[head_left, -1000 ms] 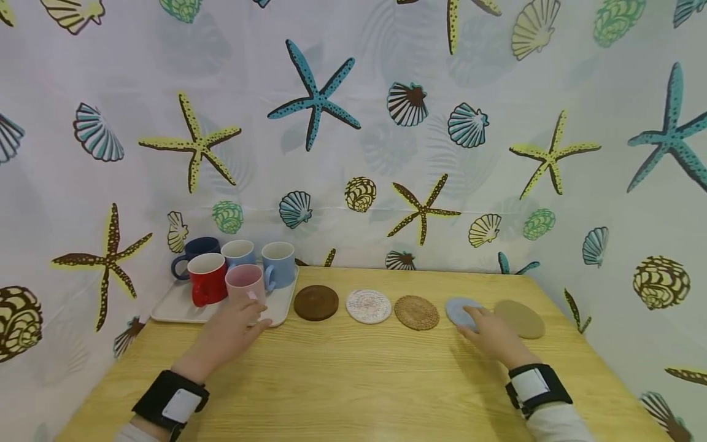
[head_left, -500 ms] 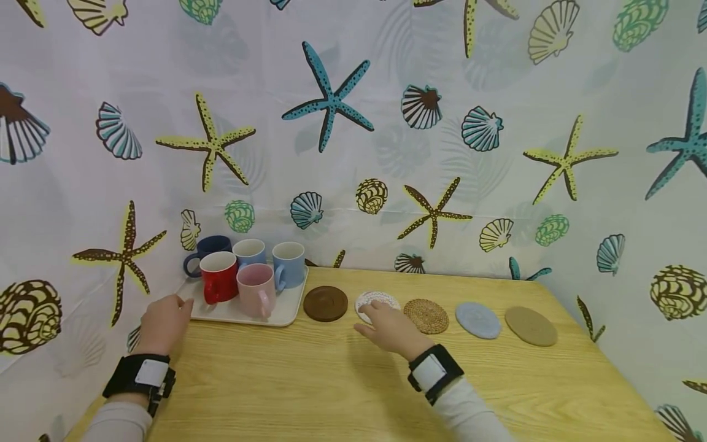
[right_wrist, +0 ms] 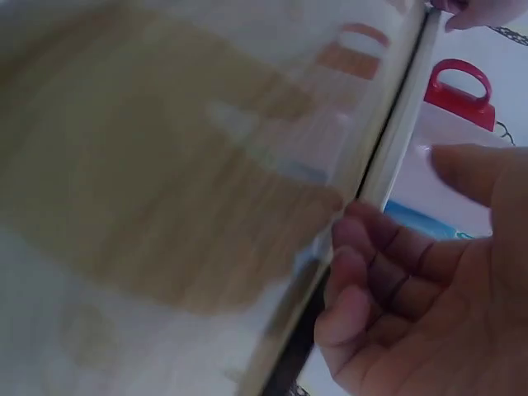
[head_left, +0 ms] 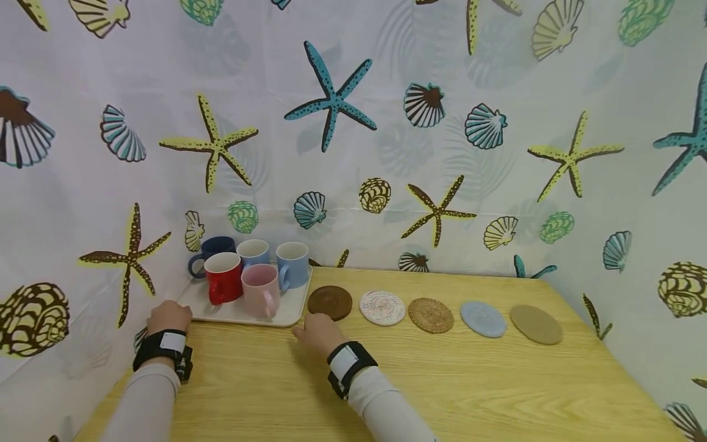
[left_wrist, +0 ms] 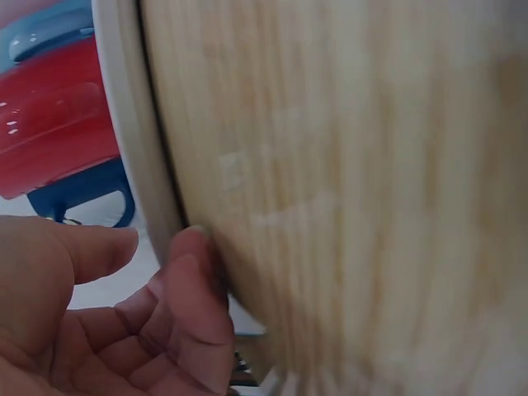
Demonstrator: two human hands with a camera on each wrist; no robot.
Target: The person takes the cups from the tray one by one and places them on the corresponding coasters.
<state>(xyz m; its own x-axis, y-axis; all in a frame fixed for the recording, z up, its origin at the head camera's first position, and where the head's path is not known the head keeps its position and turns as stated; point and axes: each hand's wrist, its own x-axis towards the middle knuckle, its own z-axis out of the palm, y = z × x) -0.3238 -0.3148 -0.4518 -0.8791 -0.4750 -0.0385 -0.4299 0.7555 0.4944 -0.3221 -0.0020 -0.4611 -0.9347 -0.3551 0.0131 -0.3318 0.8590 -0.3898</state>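
Note:
A white tray (head_left: 243,318) at the table's left back holds several mugs: a red mug (head_left: 223,277), a pink mug (head_left: 259,288), a navy mug (head_left: 217,247) and two light blue ones. My left hand (head_left: 170,318) grips the tray's left front corner; in the left wrist view its thumb lies over the rim and its curled fingers sit at the outer edge. By the right front corner is my right hand (head_left: 322,334). Its fingertips are right at the tray's edge in the right wrist view, with the thumb raised apart over the tray.
Right of the tray runs a row of round coasters: dark brown (head_left: 330,302), white speckled (head_left: 382,307), woven brown (head_left: 431,315), grey-blue (head_left: 483,318) and tan (head_left: 536,323). A patterned curtain (head_left: 353,153) hangs behind the wooden table (head_left: 469,380).
My left hand has left the pink mug for the tray's left corner. My right hand has swept left from the grey-blue coaster, past the others, to the tray's right corner.

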